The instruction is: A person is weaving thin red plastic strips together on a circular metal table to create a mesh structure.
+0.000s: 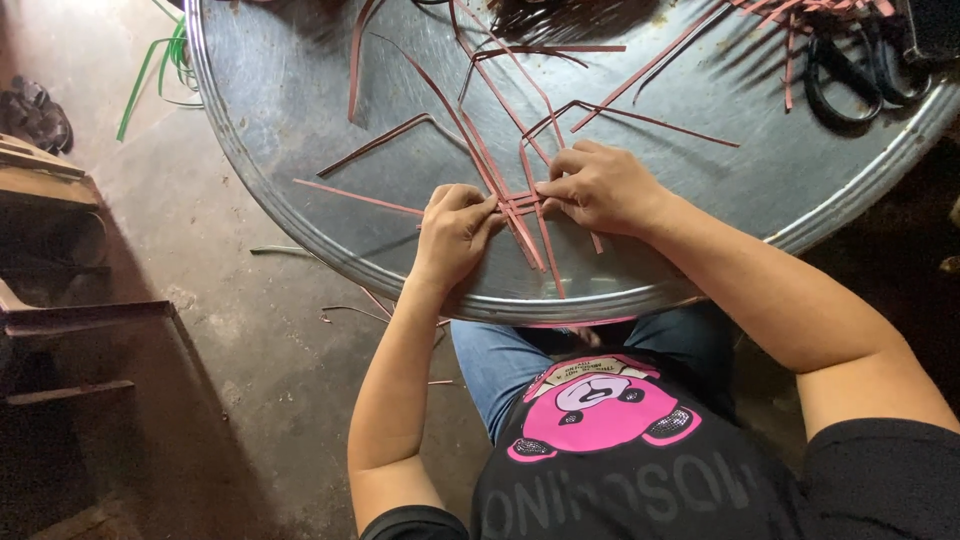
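At the upper left of the frame a bundle of green plastic strips (165, 60) lay on the bare concrete floor (250, 340), well apart from the work. Right of it, the round grey metal table (300, 150) filled the top of the frame. Near its lower rim, at centre, the left hand (455, 235) pressed curled fingers down on the crossing of thin reddish-brown flat strips (520, 215), clamping them flat. Just beside it, the right hand (600, 185) pinched one strip end between thumb and fingertips. The crossing lay directly between the two hands, touching both. Judging by this, good weaving called for the left hand's firm pressure while the right slid its strip snugly. Black-handled scissors (850, 75) rested at the upper right.
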